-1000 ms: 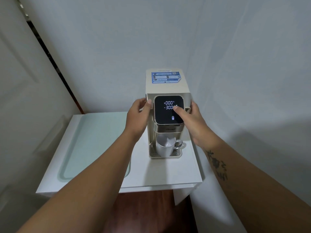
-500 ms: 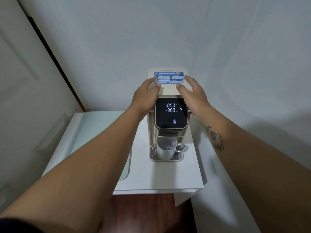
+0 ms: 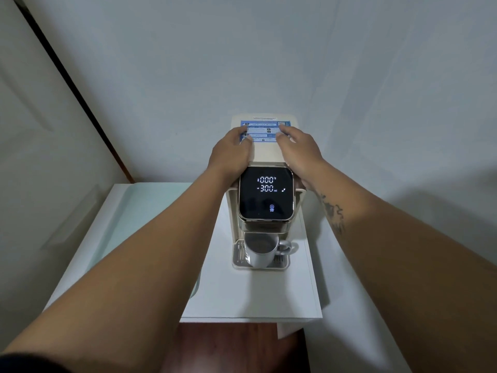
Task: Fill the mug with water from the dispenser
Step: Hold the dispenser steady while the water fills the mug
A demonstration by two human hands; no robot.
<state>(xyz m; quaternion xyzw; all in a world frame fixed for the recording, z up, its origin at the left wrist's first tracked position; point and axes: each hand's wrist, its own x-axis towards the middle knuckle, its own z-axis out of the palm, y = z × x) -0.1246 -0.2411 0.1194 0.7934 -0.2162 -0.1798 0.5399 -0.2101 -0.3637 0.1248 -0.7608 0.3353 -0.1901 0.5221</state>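
hands (image 3: pixel 269 149) cover dispenser (image 3: pixel 265 157) label; mug (image 3: pixel 262 250) contents unclear.

Sticker (image 3: pixel 265 131) print on the dispenser (image 3: pixel 266 154) too small to read, its side edges covered by fingertips of left hand (image 3: pixel 232 152) and right hand (image 3: pixel 300 150). Mug (image 3: pixel 262 251) rim partly hidden under the display panel (image 3: pixel 265 193). Water level impossible to tell.

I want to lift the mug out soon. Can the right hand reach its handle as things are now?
Probably yes. The right hand lies flat on the dispenser top, holding nothing. The mug handle points right, and nothing stands beside it on the table.
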